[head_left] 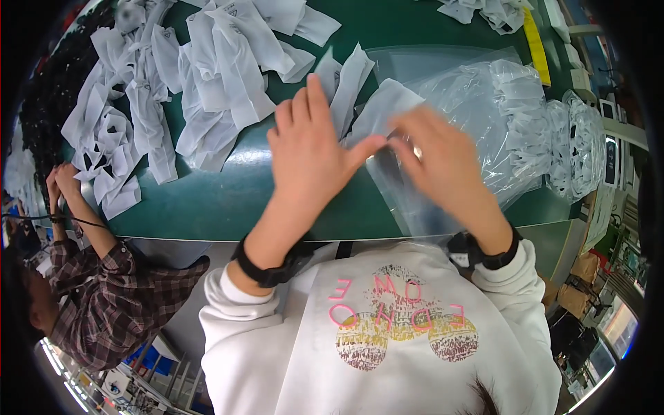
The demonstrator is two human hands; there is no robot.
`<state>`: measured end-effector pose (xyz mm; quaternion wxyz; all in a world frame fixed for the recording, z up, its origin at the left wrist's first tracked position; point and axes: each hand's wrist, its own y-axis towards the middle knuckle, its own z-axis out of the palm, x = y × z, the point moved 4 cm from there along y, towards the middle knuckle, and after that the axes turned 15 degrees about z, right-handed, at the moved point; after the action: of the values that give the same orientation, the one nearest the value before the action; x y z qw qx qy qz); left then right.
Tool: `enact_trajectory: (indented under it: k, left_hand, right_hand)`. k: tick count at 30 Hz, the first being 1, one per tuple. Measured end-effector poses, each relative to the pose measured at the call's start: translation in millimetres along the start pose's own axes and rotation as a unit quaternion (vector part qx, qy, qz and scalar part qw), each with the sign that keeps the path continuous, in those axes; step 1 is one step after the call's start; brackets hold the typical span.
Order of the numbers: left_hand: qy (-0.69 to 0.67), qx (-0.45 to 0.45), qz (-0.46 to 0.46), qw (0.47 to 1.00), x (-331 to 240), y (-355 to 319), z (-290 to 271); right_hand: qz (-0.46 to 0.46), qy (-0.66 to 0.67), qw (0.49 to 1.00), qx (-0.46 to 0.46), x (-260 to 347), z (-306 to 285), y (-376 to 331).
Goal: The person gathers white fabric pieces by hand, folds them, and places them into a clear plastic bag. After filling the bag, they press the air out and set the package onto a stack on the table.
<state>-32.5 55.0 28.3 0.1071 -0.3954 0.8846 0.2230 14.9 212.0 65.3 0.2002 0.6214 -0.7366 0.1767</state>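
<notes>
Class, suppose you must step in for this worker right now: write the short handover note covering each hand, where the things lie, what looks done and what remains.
Left hand: flat, fingers spread, pressing a white fabric piece at the mouth of a clear plastic bag.
Right hand: blurred, pinching the bag's edge beside the left thumb.
Where: bag on the green table at its near edge; loose white pieces heaped far left; filled clear bags to the right.
Done: several bags look packed.
Left: this piece seems not fully inside; a large loose pile remains.
A co-worker's hands work at the left edge.

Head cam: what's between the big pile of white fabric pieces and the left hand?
Bare green table only. The white fabric pile ends short of the left hand, which rests by a clear plastic bag.
</notes>
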Motion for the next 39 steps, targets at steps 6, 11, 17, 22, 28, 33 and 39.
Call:
enact_trajectory:
  k: [6, 11, 17, 22, 28, 33, 39]
  left_hand:
    - [0.079, 0.03, 0.051, 0.995, -11, -2, 10]
    - [0.068, 0.096, 0.122, 0.986, 16, -27, -8]
    - [0.045, 0.089, 0.136, 0.986, 16, -26, -13]
    - [0.027, 0.023, -0.016, 0.999, 27, -30, -10]
    - [0.074, -0.041, -0.059, 0.995, 46, -5, -1]
    - [0.118, -0.03, -0.045, 0.992, 45, -6, 2]
    - [0.169, 0.007, 0.037, 0.985, 36, -7, -3]
  right_hand:
    - [-0.159, 0.008, 0.987, 0.025, -23, 18, 53]
    - [-0.12, 0.046, 0.983, 0.133, 2, 14, 132]
    - [-0.224, -0.102, 0.956, -0.162, 20, 79, 179]
    - [-0.099, -0.12, 0.987, -0.038, -18, 52, 138]
    - [0.155, 0.157, 0.898, 0.379, -17, 54, 48]
    - [0.096, -0.022, 0.995, 0.027, 11, 24, 42]
    - [-0.316, -0.182, 0.931, -0.031, 3, 43, 78]
